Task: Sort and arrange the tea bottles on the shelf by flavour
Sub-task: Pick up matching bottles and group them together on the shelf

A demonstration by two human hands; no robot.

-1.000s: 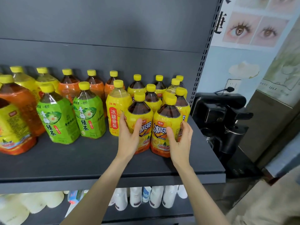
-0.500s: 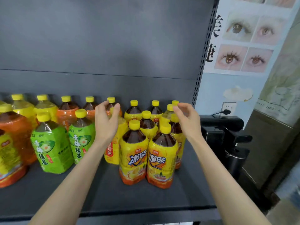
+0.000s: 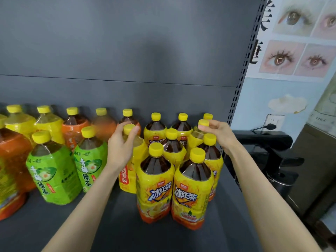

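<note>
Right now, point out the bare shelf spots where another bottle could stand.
The dark grey metal shelf is bare along its front edge, before the green-labelled tea bottles and the yellow-labelled iced tea bottles. A narrower strip lies right of that cluster. Behind, rows stand packed, with both hands among the caps.

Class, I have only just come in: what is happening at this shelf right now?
A person is sorting tea bottles on a dark shelf. The left hand grips the neck of a pale yellow pear-drink bottle; the right hand pinches the cap of another pale bottle among the iced black teas. Green tea bottles stand further left.
</note>
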